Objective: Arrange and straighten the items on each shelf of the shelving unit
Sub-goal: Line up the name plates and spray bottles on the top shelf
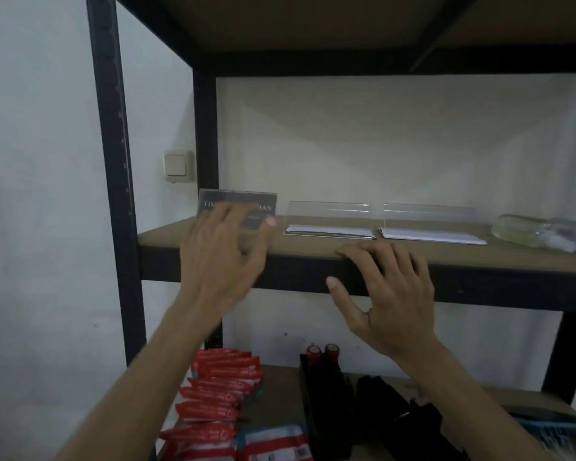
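Observation:
A dark blue name sign in a clear stand (238,202) stands at the left end of the brown shelf board (313,246). My left hand (225,252) is in front of it with spread fingers, blurred; whether it touches the sign I cannot tell. My right hand (384,294) rests on the shelf's front edge, fingers straight on the board and thumb against the black front rail. Two clear acrylic stands (328,216) (429,219) with white paper beneath sit side by side in the middle. A clear plastic packet (542,229) lies at the right end.
Black uprights (113,181) frame the unit, with another board above. On the lower shelf lie red and white packets (220,394), black holders with two red-capped items (323,354) and a blue item (552,427). A wall switch (179,165) is behind the left post.

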Motion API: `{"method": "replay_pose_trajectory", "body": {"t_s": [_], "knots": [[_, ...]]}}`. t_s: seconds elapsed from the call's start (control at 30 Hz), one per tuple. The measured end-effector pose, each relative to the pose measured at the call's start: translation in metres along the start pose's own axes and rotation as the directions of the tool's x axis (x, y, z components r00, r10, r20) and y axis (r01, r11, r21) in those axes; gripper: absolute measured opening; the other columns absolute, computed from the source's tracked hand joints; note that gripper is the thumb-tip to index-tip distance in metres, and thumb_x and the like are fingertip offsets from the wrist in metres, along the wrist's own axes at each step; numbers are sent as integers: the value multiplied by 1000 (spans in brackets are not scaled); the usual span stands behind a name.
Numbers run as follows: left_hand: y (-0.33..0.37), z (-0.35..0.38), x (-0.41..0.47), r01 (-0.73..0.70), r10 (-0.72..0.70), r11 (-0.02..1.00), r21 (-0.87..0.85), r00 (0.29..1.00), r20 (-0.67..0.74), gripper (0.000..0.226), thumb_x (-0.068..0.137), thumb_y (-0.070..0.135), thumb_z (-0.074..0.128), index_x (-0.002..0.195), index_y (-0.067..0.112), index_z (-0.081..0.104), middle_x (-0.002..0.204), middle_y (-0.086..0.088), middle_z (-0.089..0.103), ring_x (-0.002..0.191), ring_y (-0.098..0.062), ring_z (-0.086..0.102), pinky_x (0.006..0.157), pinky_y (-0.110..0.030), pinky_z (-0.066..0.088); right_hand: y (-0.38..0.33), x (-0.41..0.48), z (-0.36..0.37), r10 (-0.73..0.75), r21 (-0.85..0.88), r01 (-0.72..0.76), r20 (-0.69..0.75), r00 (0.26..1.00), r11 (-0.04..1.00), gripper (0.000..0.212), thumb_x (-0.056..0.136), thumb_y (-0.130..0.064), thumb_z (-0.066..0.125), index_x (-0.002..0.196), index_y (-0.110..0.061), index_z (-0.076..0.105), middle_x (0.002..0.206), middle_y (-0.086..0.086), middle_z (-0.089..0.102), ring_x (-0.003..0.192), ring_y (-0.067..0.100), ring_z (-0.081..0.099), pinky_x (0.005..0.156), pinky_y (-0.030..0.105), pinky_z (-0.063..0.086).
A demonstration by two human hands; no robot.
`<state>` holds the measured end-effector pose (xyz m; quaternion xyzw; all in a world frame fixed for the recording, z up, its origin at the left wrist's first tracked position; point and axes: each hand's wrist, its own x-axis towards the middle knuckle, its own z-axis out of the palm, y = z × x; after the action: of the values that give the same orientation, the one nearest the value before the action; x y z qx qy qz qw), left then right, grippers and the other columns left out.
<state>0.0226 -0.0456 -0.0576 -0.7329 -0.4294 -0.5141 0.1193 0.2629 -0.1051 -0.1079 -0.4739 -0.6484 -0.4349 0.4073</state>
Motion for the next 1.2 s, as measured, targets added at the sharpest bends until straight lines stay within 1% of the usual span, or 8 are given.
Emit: {"method": "replay_pose_trajectory", "body": {"t_s": [0.17, 0.3, 0.47, 0.63, 0.83, 0.93, 1.07, 1.2], "knots": [[-7, 26, -48, -162, 180, 974, 157, 977, -113, 43, 100, 50, 44, 121, 17, 64, 124, -3, 62, 121, -26, 54, 114, -54, 32, 1, 42, -22, 71, 178, -116, 244, 967, 977, 39, 103, -53, 39, 104, -24, 65, 99, -8, 56, 92, 11, 51, 81, 35, 45], [-9, 37, -49, -150, 184, 969, 199, 969, -167, 41, 100, 48, 44, 117, 14, 62, 120, -7, 59, 117, -30, 53, 116, -51, 28, 23, 102, -16, -45, 216, -97, 568, 822, 972, 31, 100, -45, 53, 122, -27, 64, 123, 0, 56, 120, 17, 46, 101, 40, 43], [-11, 43, -49, -146, 184, 972, 186, 960, -210, 40, 98, 47, 49, 114, 13, 63, 118, -8, 58, 116, -30, 52, 115, -54, 29, 43, 153, 21, -75, 116, -26, 781, 621, 993, 74, 90, -63, 62, 154, -39, 32, 159, -2, 34, 145, 22, 32, 117, 51, 34], [-12, 44, -48, -135, 175, 972, 193, 962, -208, 42, 98, 49, 47, 115, 14, 63, 118, -6, 58, 115, -29, 52, 115, -53, 29, 46, 162, 50, 24, 39, -147, 917, 399, 988, 119, 60, -102, 37, 159, -46, 3, 168, 3, 19, 152, 31, 25, 120, 55, 27], [-14, 48, -46, -143, 184, 970, 196, 961, -209, 45, 100, 53, 40, 114, 16, 62, 117, -6, 58, 115, -29, 52, 115, -52, 29, 53, 160, 72, 113, -67, -125, 906, 408, 990, 99, 77, -89, 48, 156, -50, 4, 154, 10, 26, 145, 37, 23, 114, 58, 28], [-15, 48, -46, -148, 193, 968, 204, 956, -219, 44, 99, 52, 41, 114, 16, 61, 117, -7, 57, 114, -29, 51, 115, -52, 29, 55, 166, 70, 120, -50, -181, 909, 400, 982, 106, 71, -87, 60, 154, -50, 5, 148, 10, 30, 138, 35, 31, 109, 57, 33], [-16, 50, -45, -151, 200, 965, 214, 953, -229, 44, 99, 52, 41, 113, 15, 61, 116, -8, 57, 114, -30, 51, 115, -52, 29, 61, 183, 57, 68, -3, -161, 913, 402, 987, 107, 75, -55, 82, 155, -44, 12, 146, 10, 38, 132, 31, 42, 108, 53, 41], [-17, 51, -46, -147, 197, 965, 218, 953, -229, 46, 100, 53, 39, 113, 15, 61, 116, -8, 57, 114, -31, 52, 115, -52, 29, 59, 196, 51, 13, 57, -148, 901, 434, 987, 90, 89, -44, 71, 160, -42, 15, 133, 0, 47, 114, 20, 52, 96, 40, 48]]}}
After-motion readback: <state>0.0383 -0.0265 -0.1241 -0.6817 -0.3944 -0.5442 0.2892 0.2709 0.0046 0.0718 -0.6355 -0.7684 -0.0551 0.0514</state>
